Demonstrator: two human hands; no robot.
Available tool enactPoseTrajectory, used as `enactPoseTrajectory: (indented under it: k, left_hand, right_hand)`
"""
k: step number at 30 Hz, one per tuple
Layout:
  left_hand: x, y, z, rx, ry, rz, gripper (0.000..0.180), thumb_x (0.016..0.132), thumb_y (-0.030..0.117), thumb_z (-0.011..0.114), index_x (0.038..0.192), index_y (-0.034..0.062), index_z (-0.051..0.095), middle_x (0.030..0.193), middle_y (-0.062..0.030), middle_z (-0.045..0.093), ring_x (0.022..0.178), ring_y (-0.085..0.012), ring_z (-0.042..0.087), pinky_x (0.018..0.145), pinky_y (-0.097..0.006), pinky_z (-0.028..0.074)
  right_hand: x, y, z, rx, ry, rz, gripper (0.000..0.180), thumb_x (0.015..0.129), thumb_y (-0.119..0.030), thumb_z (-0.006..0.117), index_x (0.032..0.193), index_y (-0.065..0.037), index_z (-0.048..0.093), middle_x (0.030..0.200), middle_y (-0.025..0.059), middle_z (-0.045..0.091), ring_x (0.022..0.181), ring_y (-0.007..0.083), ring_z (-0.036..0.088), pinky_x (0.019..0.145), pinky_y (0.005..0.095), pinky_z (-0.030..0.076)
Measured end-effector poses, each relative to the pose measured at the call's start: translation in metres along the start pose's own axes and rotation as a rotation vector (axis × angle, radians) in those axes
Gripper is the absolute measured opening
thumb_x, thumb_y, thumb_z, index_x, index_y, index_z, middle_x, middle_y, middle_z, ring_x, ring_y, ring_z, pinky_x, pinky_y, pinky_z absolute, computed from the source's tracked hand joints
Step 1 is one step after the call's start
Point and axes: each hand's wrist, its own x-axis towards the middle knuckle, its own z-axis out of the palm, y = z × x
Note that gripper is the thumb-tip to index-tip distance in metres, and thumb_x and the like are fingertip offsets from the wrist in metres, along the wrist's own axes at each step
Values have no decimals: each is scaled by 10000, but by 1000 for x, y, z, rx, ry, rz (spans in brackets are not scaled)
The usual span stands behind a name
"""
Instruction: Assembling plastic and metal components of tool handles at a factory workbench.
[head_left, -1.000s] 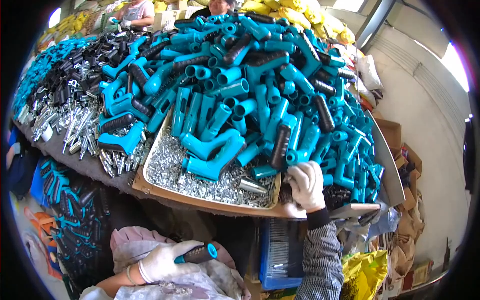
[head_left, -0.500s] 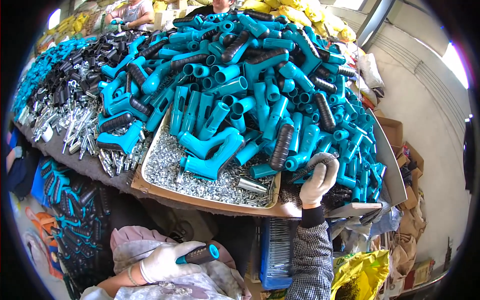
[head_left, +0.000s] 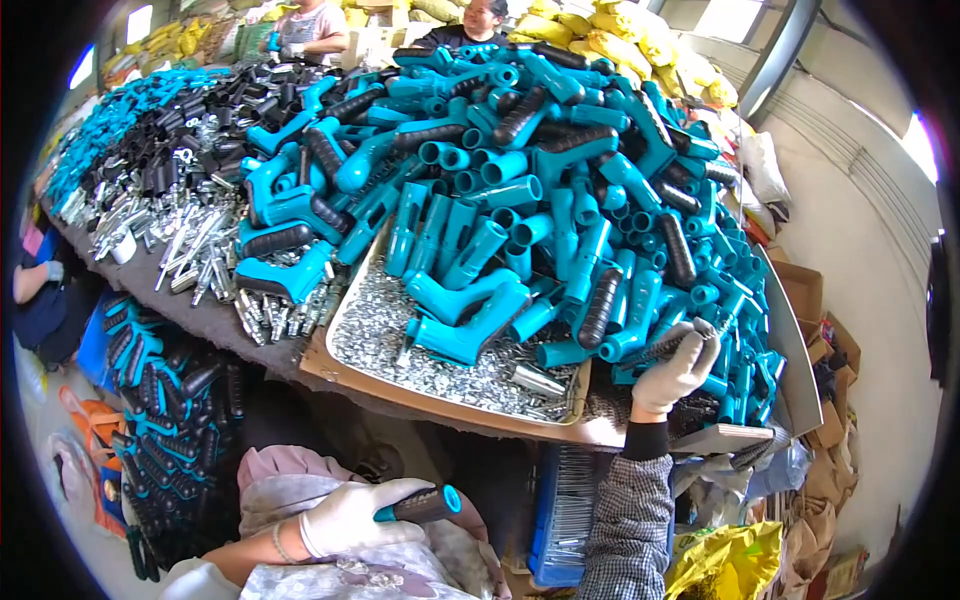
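Low in front of my lap, my left hand (head_left: 348, 520), in a white glove, is wrapped round a handle (head_left: 425, 505) with a black grip and a teal end. Out at the right part of the table, my gloved right hand (head_left: 672, 378) has its fingers bent together at a dark, ribbed, spring-like piece (head_left: 664, 345). That piece lies against the lower edge of a heap of teal tubular housings (head_left: 570, 240), many with black ribbed grips. Just left of the hand is a shallow tray (head_left: 583, 405) of small metal parts, with a pistol-shaped teal housing (head_left: 465, 330) resting on them.
Metal pins (head_left: 190, 235) and black parts (head_left: 185, 140) spread across the table's left. Below the table stand a blue bin (head_left: 541, 525) of thin metal rods and a yellow bag (head_left: 730, 560). Finished-looking handles (head_left: 165, 430) are heaped at lower left. Two people are across the table.
The whole view has shifted, so the scene sits farther right and slightly lower. My right hand stays beside the heap with its fingers at the dark piece; my left still holds the handle.
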Motion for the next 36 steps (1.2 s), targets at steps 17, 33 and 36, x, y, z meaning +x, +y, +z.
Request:
enactPoseTrajectory:
  k: [17, 33, 36]
  left_hand:
    - [-7, -9, 2, -97, 122, -17, 709, 778, 329, 836, 1360, 50, 544, 1083, -166, 712, 965, -272, 723, 843, -347, 550]
    - [4, -1, 3, -51, 142, -113, 717, 767, 368, 832, 1361, 79, 552, 1088, -172, 711, 991, -314, 715, 839, -364, 549]
    - [5, -2, 2, -72, 146, -84, 716, 765, 357, 834, 1359, 72, 553, 1103, -177, 707, 996, -310, 715, 846, -362, 548]
  right_hand:
    - [-11, 4, -10, -71, -13, -49, 161, 999, -122, 532, 1124, -25, 561, 859, 58, 617, 718, 120, 534, 645, 255, 446]
    - [-8, -10, -5, -53, -57, -78, 210, 1005, -200, 510, 1106, -19, 544, 791, 64, 606, 633, 125, 506, 598, 271, 440]
    - [-4, -11, -8, -69, -50, -90, 209, 1005, -203, 493, 1096, -21, 538, 776, 71, 610, 606, 127, 494, 578, 270, 432]
